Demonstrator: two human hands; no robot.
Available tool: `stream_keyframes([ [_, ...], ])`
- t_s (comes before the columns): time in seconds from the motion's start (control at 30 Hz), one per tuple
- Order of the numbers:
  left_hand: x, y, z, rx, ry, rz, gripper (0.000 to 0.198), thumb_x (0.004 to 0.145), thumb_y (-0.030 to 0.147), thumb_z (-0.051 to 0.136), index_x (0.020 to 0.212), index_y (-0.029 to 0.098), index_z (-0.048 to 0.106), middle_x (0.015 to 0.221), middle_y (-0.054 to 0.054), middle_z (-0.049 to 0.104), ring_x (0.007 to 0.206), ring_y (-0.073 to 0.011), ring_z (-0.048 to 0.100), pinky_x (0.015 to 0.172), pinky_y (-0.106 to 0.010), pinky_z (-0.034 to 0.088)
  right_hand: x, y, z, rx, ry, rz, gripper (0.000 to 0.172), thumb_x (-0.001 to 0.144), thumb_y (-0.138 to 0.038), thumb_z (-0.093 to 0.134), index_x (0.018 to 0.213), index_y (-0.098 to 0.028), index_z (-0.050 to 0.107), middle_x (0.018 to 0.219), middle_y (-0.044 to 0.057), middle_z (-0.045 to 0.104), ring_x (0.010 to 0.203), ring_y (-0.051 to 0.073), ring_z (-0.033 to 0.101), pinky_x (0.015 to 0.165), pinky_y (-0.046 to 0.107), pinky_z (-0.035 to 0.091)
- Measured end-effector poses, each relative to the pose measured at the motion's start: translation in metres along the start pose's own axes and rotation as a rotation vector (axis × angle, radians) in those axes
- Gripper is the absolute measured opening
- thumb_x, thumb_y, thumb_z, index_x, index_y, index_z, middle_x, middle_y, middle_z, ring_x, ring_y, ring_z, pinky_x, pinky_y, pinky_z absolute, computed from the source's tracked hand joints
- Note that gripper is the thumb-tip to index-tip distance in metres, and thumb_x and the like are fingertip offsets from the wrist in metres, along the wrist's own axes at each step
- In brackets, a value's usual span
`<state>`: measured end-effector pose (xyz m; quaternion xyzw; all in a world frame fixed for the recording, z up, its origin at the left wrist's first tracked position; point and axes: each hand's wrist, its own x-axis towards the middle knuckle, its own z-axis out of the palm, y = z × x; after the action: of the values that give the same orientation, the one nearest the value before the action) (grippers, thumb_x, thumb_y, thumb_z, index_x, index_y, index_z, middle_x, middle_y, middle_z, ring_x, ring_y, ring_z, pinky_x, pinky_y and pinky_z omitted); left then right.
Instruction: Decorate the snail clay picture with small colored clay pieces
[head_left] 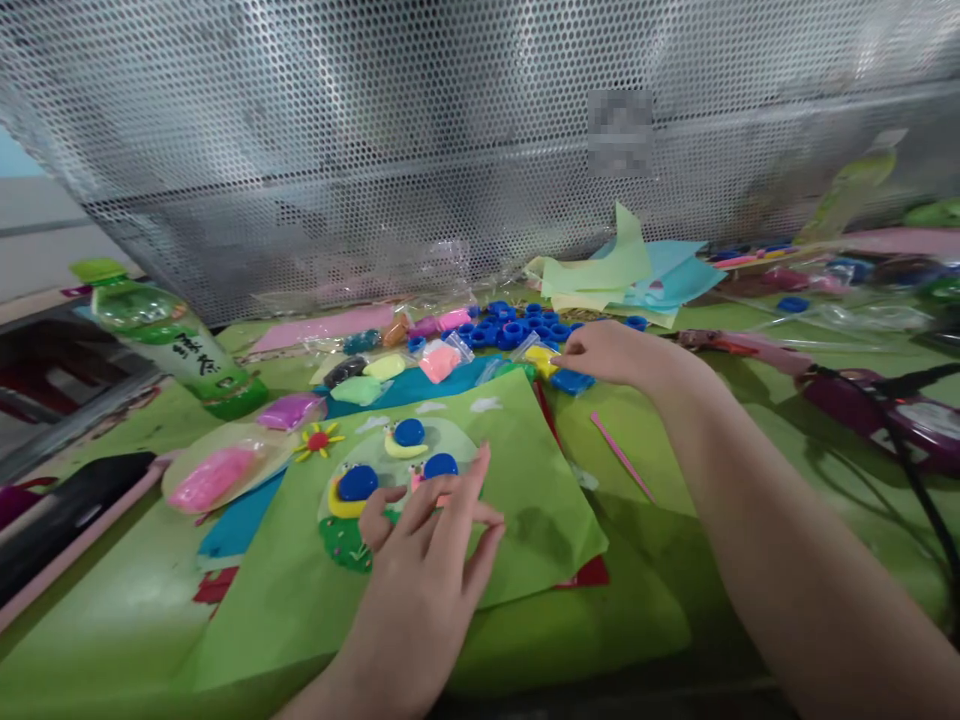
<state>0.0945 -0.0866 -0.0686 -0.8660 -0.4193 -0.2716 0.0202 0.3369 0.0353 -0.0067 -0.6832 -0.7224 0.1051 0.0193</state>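
My left hand (pixel 431 560) is over a green paper sheet (pixel 525 480) bearing a clay picture. Its thumb and a fingertip meet in a pinch; anything between them is too small to make out. Beside and partly under its fingers are clay snails with blue bottle-cap shells, among them a yellow-bodied snail (pixel 358 484), a smaller snail (pixel 409 434) and a partly covered pink one (pixel 440 466). A red-and-yellow clay sun (pixel 318 440) lies at the sheet's left. Farther back, my right hand (pixel 611 350) has its fingertips closed at a bag of yellow clay (pixel 540 360).
Behind are many blue caps (pixel 517 325) and several clay bags, one salmon-pink (pixel 440 360). A pink stick (pixel 621 456) lies right of the sheet. A green-capped bottle (pixel 176 345) stands left; a purple glue gun (pixel 877 410) with a cable lies right. Perforated metal (pixel 420 130) rises behind.
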Motion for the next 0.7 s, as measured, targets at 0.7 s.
stream_keyframes([
  [0.7, -0.027, -0.014, -0.017, 0.214, 0.084, 0.123, 0.062, 0.085, 0.034, 0.054, 0.139, 0.022, 0.025, 0.083, 0.003, 0.073, 0.098, -0.0236, 0.062, 0.089, -0.041, 0.035, 0.0, 0.002, 0.001, 0.001, 0.01, -0.012, 0.033, 0.086, -0.04, 0.044, 0.078, -0.016, 0.065, 0.084, 0.011, 0.067, 0.078, 0.025, 0.062, 0.064, 0.032, 0.041],
])
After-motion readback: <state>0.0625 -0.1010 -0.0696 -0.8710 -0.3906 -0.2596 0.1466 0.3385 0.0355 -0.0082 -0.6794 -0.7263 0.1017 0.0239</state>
